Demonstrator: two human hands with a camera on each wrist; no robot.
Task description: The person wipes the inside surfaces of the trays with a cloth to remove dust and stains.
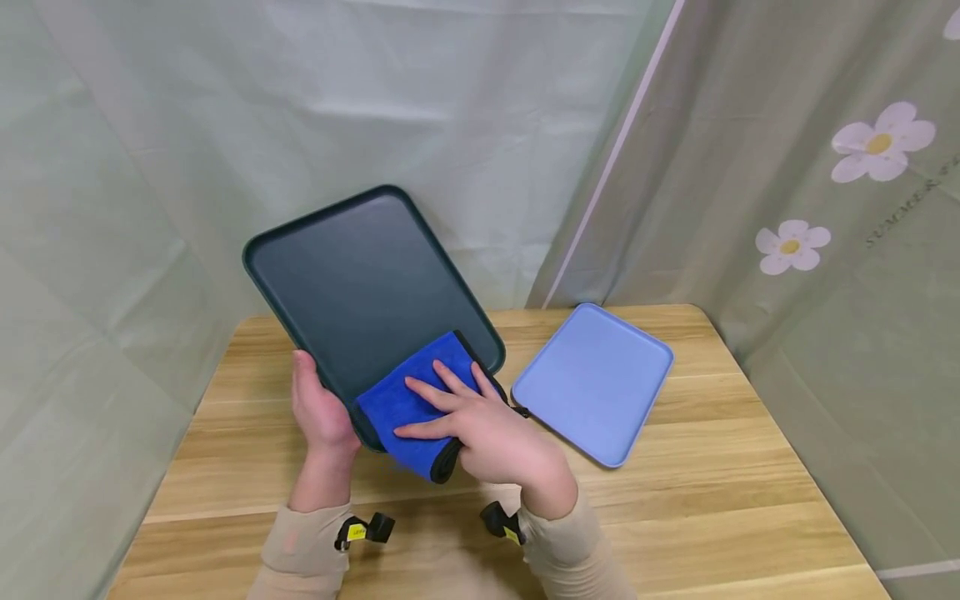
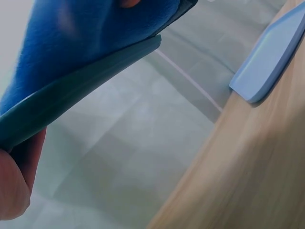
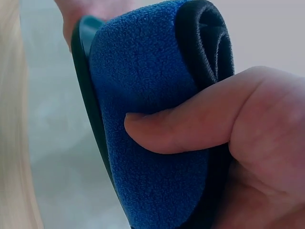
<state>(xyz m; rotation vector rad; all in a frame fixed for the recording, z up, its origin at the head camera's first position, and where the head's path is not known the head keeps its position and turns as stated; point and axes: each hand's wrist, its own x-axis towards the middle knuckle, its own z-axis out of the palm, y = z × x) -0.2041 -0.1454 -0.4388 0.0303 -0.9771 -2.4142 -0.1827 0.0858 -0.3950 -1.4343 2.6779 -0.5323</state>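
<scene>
A dark green rectangular tray is held tilted up above the table. My left hand grips its lower left edge; in the left wrist view part of that hand shows under the rim. Against the tray's lower corner lies a folded blue cloth with black edging. My right hand presses this cloth on the tray's face, its fingers spread and fairly straight. In the right wrist view the thumb lies along the cloth's fuzzy surface.
A smaller light blue tray lies flat on the wooden table, right of my right hand. Grey-green curtain fabric hangs behind the table, with printed white flowers at the right.
</scene>
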